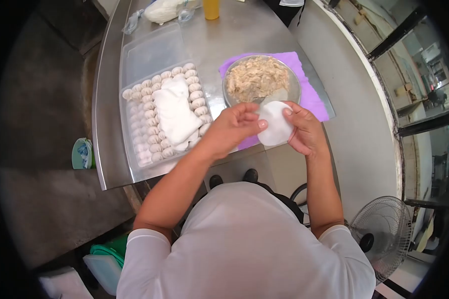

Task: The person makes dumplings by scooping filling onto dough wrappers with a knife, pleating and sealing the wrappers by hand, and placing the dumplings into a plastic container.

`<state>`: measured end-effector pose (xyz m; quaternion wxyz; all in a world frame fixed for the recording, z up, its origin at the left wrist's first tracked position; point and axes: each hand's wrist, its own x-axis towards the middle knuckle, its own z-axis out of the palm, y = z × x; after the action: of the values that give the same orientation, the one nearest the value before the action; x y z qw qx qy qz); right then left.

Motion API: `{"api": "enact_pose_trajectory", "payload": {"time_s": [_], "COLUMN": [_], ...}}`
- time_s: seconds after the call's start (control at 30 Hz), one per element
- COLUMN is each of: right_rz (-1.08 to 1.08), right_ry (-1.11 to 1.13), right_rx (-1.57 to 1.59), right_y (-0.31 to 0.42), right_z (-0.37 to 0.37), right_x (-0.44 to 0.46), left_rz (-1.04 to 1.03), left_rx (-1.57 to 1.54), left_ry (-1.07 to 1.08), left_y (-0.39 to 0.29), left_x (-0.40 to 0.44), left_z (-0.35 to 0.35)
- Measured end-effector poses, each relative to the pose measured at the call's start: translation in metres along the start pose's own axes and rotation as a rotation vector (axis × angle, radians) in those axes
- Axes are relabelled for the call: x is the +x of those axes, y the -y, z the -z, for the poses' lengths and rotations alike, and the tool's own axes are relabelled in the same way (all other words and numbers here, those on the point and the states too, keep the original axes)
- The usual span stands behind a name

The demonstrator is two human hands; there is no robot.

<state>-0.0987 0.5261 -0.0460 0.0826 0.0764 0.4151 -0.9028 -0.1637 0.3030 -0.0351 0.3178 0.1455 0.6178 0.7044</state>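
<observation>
A round white dough wrapper is held up between my two hands, in front of the table's near edge. My left hand pinches its left side with the thumb on top. On the opposite side, my right hand grips the edge, thumb over the face. Just beyond the hands stands a round metal bowl of pale, chunky filling. To the left, a clear plastic tray holds rows of pleated dumplings, partly covered by a white cloth.
Under the bowl lies a purple cloth on the steel table. A clear lid, a white bag and a yellow container are farther back. A fan stands at right, a green bin at left.
</observation>
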Motion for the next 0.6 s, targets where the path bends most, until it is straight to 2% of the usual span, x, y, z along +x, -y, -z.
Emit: {"api": "enact_pose_trajectory", "payload": {"time_s": [0.03, 0.07, 0.17, 0.23, 0.3, 0.33, 0.37, 0.4, 0.47, 0.5, 0.57, 0.6], "right_rz": [0.007, 0.017, -0.020, -0.067, -0.177, -0.180, -0.186, -0.193, -0.191, -0.191, -0.196, -0.162], "right_ry": [0.001, -0.027, -0.117, -0.176, 0.120, 0.117, 0.011, -0.097, -0.119, -0.138, -0.087, -0.174], "right_rx": [0.009, 0.007, 0.027, 0.048, 0.504, 0.512, 0.502, 0.494, 0.452, 0.397, 0.407, 0.326], "right_y": [0.001, 0.000, -0.008, -0.009, -0.015, -0.017, -0.021, -0.022, -0.016, -0.012, -0.011, -0.011], "right_z": [0.006, 0.016, 0.047, 0.052, 0.051, 0.054, 0.058, 0.063, 0.080, 0.090, 0.116, 0.126], "right_x": [0.002, 0.004, 0.007, 0.006, 0.003, 0.003, 0.004, 0.004, -0.003, -0.007, -0.013, -0.016], "left_rz": [0.065, 0.070, -0.007, -0.127, -0.185, -0.268, -0.353, -0.224, -0.314, -0.306, 0.005, 0.007], "left_rx": [-0.135, -0.126, -0.051, 0.534, 0.626, 0.739, 0.852, 0.891, 1.368, 1.368, 1.663, 1.667], "left_ry": [0.059, 0.064, -0.074, -0.118, -0.029, -0.023, -0.016, -0.054, -0.182, -0.179, -0.200, -0.198], "left_y": [0.004, 0.007, 0.009, 0.011, 0.011, 0.010, 0.006, -0.006, -0.006, 0.007, 0.035, 0.031], "left_x": [0.009, 0.017, 0.034, 0.041, 0.037, 0.034, 0.034, 0.032, 0.031, 0.031, 0.030, 0.031], "left_z": [-0.011, -0.016, -0.035, -0.052, -0.070, -0.076, -0.082, -0.078, -0.053, -0.044, -0.028, -0.029]}}
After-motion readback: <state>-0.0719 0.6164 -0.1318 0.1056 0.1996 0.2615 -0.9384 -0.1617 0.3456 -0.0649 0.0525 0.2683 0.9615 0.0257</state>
